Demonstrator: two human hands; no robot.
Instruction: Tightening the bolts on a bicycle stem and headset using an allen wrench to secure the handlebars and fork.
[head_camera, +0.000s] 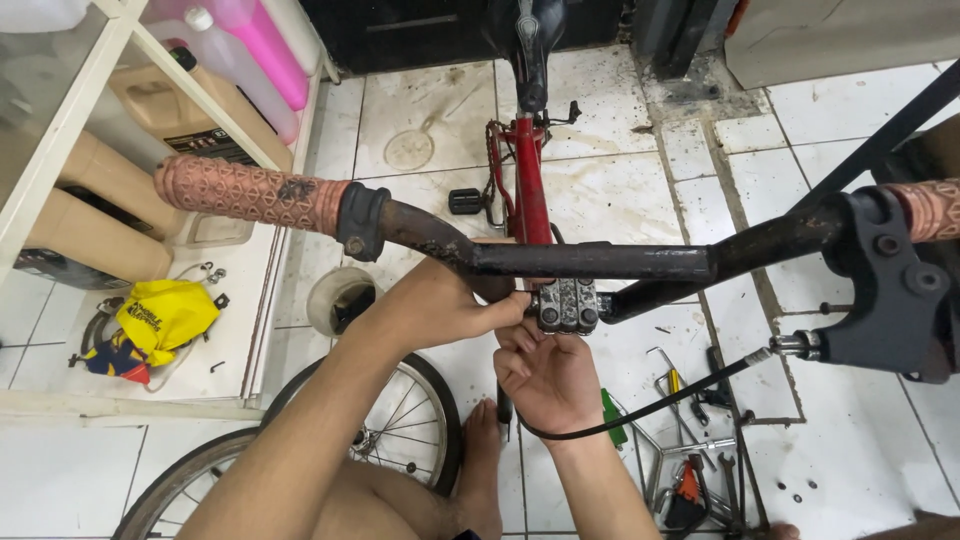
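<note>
A: Nearest first: what were the hands on?

B: Both were at the stem clamp (568, 305), dead centre under the handlebar (600, 260). Right hand (545, 375) came up from 6 o'clock, palm up, fingers curled loosely below the clamp w/ tips touching its underside. It also seemed to hold a thin dark tool, but I couldn't tell for sure. Left hand (445, 305) came in from 8 o'clock, fingertips pinched against the clamp's left edge. The hands were together, nearly touching.

A: Which way did the clamp lie from them?

B: At 12 o'clock from the right hand, 3 o'clock from the left. Bar's long axis ran 9 to 3, straight across the view. Both hands were on it, so neither was clearly nearer.

A: Materials?

B: Clamp was grey metal, blocky, w/ bolt heads in rows. Bar was a black tube, paint scuffed and rusty. Left grip (250, 193) was brownish rubber w/ a raised pattern. Brake lever (890, 290) at 3 o'clock was black, w/ a black cable (650, 408) looping down toward the right wrist.

A: Farther out?

B: Spoked wheel (400, 420) at 7 o'clock, hand tools (700, 450) scattered on the white tiled floor (860, 440) at 5. Red frame (530, 180) ran off toward 12. Yellow bag (165, 315) and jugs (190, 110) at 10.
</note>
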